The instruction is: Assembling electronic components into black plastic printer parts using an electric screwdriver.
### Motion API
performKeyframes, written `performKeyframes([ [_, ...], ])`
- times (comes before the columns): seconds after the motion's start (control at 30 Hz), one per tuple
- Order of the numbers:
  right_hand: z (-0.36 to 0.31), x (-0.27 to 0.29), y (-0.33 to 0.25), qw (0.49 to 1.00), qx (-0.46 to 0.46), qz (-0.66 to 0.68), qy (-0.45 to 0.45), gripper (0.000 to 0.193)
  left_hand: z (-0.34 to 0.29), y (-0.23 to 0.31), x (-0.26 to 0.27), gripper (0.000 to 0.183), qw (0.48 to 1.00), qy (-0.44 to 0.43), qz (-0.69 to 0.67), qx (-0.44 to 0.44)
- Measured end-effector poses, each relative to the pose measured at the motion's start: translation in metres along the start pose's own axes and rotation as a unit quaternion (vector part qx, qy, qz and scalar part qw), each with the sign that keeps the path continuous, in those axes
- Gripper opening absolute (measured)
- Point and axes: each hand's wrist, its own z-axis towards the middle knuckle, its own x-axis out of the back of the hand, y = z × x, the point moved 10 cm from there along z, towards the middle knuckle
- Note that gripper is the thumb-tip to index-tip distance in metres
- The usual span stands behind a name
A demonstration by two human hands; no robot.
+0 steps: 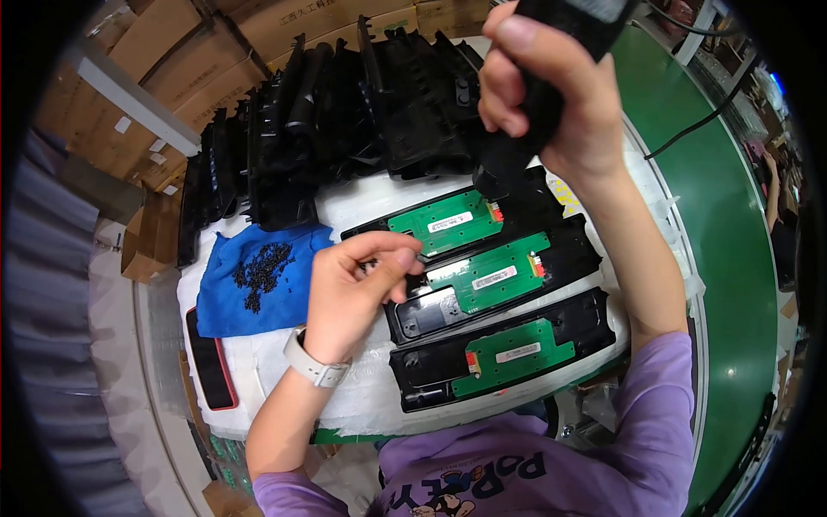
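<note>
Gripping right hand (586,103): fingers clenched round tool (538,108), above panels (568,254).
Left hand (349,289): curled near panels; whether grasping, I cannot tell.
Cloth (228,312): left of panels, probably corralling bits (264,271).

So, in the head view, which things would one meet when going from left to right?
Grey curtain, phone, heap of small black pieces, left hand, nearest green circuit board, green floor.

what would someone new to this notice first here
Probably the person's right hand, raised at upper right, gripping a black handheld tool. Below it, three long black plastic panels with green circuit boards lie in a row. Left of them, a bright blue cloth carries tiny black parts.
</note>
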Motion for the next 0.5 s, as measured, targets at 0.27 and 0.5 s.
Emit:
performKeyframes([
  [0.27, 0.007, 0.006, 0.027, 0.998, 0.027, -0.046, 0.017, 0.023, 0.010, 0.005, 0.035, 0.015, 0.996, 0.083, 0.008, -0.037],
  [0.5, 0.010, 0.008, 0.030, 0.999, 0.030, -0.003, 0.014, 0.021, 0.014, -0.002, 0.027, 0.016, 0.998, 0.041, 0.051, -0.018],
])
